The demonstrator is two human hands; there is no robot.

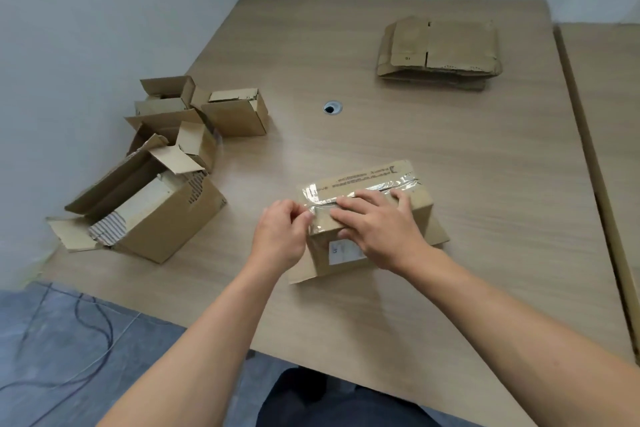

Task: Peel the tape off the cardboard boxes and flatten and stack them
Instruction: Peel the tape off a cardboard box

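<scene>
No text reads clearly. A line of dark print runs along the top of the box (377, 174), just behind the tape (363, 191), upside down to the camera and too blurred to decipher. A white label (343, 251) on the box's near side bears faint, illegible marks. A small dark mark on the flattened stack (450, 45) looks like two digits.

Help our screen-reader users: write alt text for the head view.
A left hand pinches clear tape on a cardboard box while the right hand rests flat on top. Opened boxes sit left on the table; a stack of flattened boxes lies far right.
</scene>
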